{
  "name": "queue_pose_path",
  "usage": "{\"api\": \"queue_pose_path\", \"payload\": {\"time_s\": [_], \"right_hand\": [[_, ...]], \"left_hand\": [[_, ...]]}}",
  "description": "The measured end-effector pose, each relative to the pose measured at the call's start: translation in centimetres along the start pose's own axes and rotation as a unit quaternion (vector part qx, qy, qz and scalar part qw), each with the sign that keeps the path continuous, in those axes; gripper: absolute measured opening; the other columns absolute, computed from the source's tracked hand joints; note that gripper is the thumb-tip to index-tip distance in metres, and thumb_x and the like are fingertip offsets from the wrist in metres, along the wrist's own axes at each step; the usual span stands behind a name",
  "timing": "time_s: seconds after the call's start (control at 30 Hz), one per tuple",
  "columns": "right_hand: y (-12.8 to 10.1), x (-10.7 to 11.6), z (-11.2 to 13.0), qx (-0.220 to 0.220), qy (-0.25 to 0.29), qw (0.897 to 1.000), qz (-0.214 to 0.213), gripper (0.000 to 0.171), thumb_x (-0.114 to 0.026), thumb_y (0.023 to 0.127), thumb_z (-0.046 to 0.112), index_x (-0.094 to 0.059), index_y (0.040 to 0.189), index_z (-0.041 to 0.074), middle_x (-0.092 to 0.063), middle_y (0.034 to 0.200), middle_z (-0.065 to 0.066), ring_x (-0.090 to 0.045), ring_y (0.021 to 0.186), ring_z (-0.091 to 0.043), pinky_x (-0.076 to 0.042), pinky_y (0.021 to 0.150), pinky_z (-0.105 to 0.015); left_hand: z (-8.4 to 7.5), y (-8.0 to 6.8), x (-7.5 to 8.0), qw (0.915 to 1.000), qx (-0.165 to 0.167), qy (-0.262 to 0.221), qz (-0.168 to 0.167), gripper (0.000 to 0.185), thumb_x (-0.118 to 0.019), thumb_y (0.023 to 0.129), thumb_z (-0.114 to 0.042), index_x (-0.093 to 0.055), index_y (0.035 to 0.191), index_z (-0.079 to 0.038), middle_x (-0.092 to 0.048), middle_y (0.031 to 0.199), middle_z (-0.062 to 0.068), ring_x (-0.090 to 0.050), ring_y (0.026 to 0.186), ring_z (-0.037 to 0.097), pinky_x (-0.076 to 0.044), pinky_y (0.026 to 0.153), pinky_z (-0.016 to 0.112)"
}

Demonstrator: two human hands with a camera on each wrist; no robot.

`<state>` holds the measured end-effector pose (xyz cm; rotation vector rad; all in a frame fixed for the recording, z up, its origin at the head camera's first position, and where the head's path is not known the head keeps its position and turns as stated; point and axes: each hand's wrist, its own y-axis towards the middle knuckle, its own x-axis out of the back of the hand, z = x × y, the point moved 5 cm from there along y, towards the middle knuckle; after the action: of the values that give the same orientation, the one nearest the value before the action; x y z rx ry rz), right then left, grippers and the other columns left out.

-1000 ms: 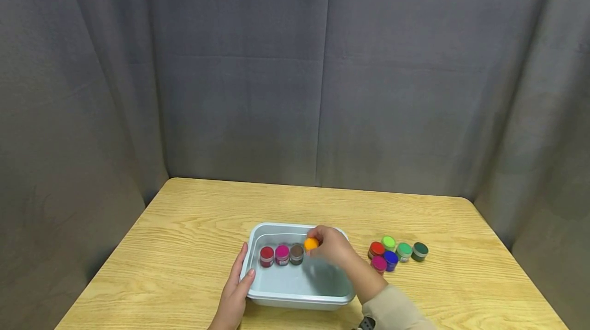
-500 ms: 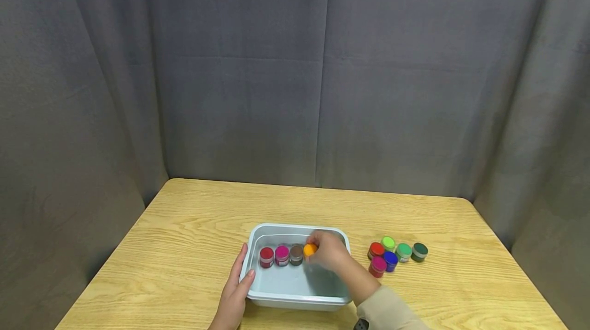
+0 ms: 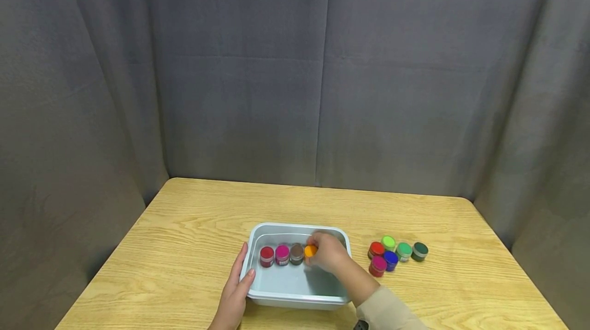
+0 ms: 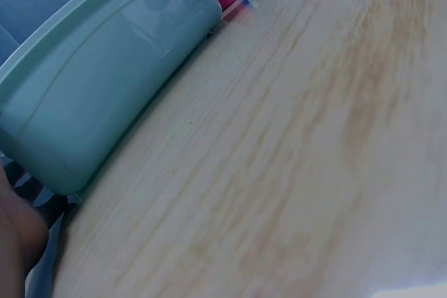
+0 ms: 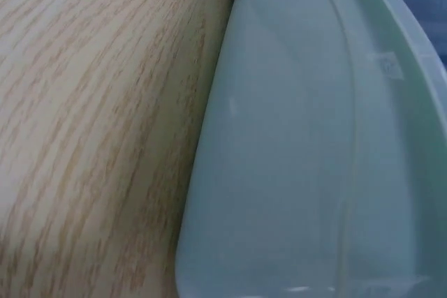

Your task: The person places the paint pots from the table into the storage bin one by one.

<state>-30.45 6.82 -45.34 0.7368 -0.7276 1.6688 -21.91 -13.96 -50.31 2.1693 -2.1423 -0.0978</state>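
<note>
A pale blue-grey plastic tub (image 3: 299, 297) sits on the table. My left hand (image 3: 234, 291) grips its left side, thumb at the rim and fingers along the outer wall. Inside the tub, my right hand (image 3: 328, 254) pinches a small paint jar with an orange lid (image 3: 310, 251), its lower part hidden. That jar ends a row made with a red-lidded jar (image 3: 267, 256), a magenta jar (image 3: 282, 254) and a brown jar (image 3: 297, 253). The tub's outer wall (image 5: 286, 137) fills most of the right wrist view, where the right hand is not visible.
Right of the tub stands a loose group of jars: orange-red (image 3: 376, 249), magenta (image 3: 378, 266), blue (image 3: 391, 261), lime (image 3: 388, 242), green (image 3: 403, 251) and dark green (image 3: 420, 251). Grey curtains (image 3: 239, 89) surround the wooden table (image 3: 184, 248).
My right hand has lowered the orange-lidded jar slightly toward the front, level with the row, and it has stayed there since half a second ago. The left hand keeps its place.
</note>
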Motion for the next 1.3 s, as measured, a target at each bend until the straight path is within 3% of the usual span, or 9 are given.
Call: {"api": "queue_pose_path", "payload": {"time_s": [0.2, 0.5, 0.63, 0.8, 1.0, 1.3], "right_hand": [[-1.1, 1.5, 0.9, 0.019, -0.007, 1.0, -0.005, 0.045, -0.084, 0.072, 0.006, -0.068, 0.114, 0.003, -0.069, 0.111, -0.015, -0.064, 0.105, -0.032, -0.054, 0.093, -0.049], [-2.7, 4.3, 0.7, 0.018, 0.035, 0.999, -0.024, 0.039, -0.08, 0.08, 0.013, -0.068, 0.116, 0.007, -0.069, 0.115, -0.01, -0.063, 0.109, -0.03, -0.054, 0.095, -0.049], [-3.1, 5.5, -0.6, 0.008, 0.074, 0.997, -0.037, 0.038, -0.078, 0.083, 0.013, -0.067, 0.119, 0.009, -0.068, 0.119, -0.007, -0.062, 0.113, -0.03, -0.055, 0.095, -0.048], [-3.9, 7.4, -2.6, 0.007, 0.111, 0.992, -0.061, 0.041, -0.074, 0.087, 0.016, -0.063, 0.126, 0.009, -0.063, 0.128, -0.013, -0.059, 0.12, -0.035, -0.056, 0.095, -0.046], [-4.6, 9.9, -5.3, 0.016, 0.105, 0.991, -0.085, 0.046, -0.069, 0.092, 0.022, -0.057, 0.133, 0.006, -0.056, 0.137, -0.021, -0.054, 0.126, -0.043, -0.056, 0.095, -0.047], [-5.3, 12.7, -10.5, 0.006, 0.087, 0.99, -0.106, 0.057, -0.066, 0.094, 0.027, -0.047, 0.14, 0.0, -0.046, 0.145, -0.027, -0.042, 0.134, -0.045, -0.042, 0.109, -0.055]], "left_hand": [[0.1, 0.0, 0.1, 1.0, 0.002, 0.002, 0.002, 0.059, -0.043, 0.104, -0.018, -0.018, 0.157, -0.009, -0.012, 0.165, 0.013, -0.003, 0.152, 0.038, -0.004, 0.121, 0.06], [0.0, 0.0, 0.1, 1.0, 0.002, 0.005, 0.007, 0.059, -0.042, 0.104, -0.018, -0.017, 0.157, -0.01, -0.011, 0.165, 0.013, -0.003, 0.152, 0.04, -0.004, 0.121, 0.062], [0.0, -0.1, 0.1, 1.0, 0.0, 0.005, 0.006, 0.059, -0.042, 0.104, -0.018, -0.017, 0.157, -0.01, -0.011, 0.165, 0.014, -0.003, 0.152, 0.04, -0.004, 0.12, 0.063], [-0.1, -0.1, 0.1, 1.0, -0.003, 0.007, 0.007, 0.059, -0.041, 0.104, -0.018, -0.017, 0.157, -0.009, -0.011, 0.165, 0.014, -0.002, 0.152, 0.04, -0.004, 0.121, 0.062], [-0.1, 0.0, 0.1, 0.9999, -0.004, 0.009, 0.005, 0.059, -0.041, 0.105, -0.019, -0.017, 0.157, -0.01, -0.011, 0.165, 0.013, -0.003, 0.152, 0.04, -0.004, 0.121, 0.062], [0.0, -0.1, 0.0, 0.9999, -0.006, 0.002, 0.009, 0.059, -0.04, 0.105, -0.018, -0.016, 0.157, -0.009, -0.01, 0.166, 0.014, -0.001, 0.152, 0.041, -0.002, 0.12, 0.064]]}}
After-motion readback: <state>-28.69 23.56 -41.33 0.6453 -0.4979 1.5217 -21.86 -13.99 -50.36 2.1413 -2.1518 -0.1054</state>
